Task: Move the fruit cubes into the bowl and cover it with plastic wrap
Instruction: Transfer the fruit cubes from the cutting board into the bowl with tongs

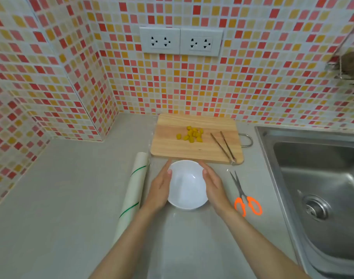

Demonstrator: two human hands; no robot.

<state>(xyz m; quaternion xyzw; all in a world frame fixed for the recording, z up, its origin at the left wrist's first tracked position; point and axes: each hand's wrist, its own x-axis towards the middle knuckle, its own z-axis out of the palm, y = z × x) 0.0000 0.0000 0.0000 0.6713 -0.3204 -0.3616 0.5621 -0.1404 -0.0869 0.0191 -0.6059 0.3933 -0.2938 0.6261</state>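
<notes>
An empty white bowl (187,186) stands on the grey counter, just in front of a wooden cutting board (168,146). Several yellow fruit cubes (192,134) lie in a loose pile on the board's middle. My left hand (160,187) rests flat against the bowl's left side and my right hand (214,186) against its right side, fingers straight, cupping it between them. A roll of plastic wrap (132,190) with green stripes lies lengthwise to the left of my left hand.
Thin tongs (224,147) lie on the board's right part. Orange-handled scissors (245,196) lie on the counter right of the bowl. A steel sink (321,190) fills the right side. The tiled wall with sockets (180,42) stands behind the board.
</notes>
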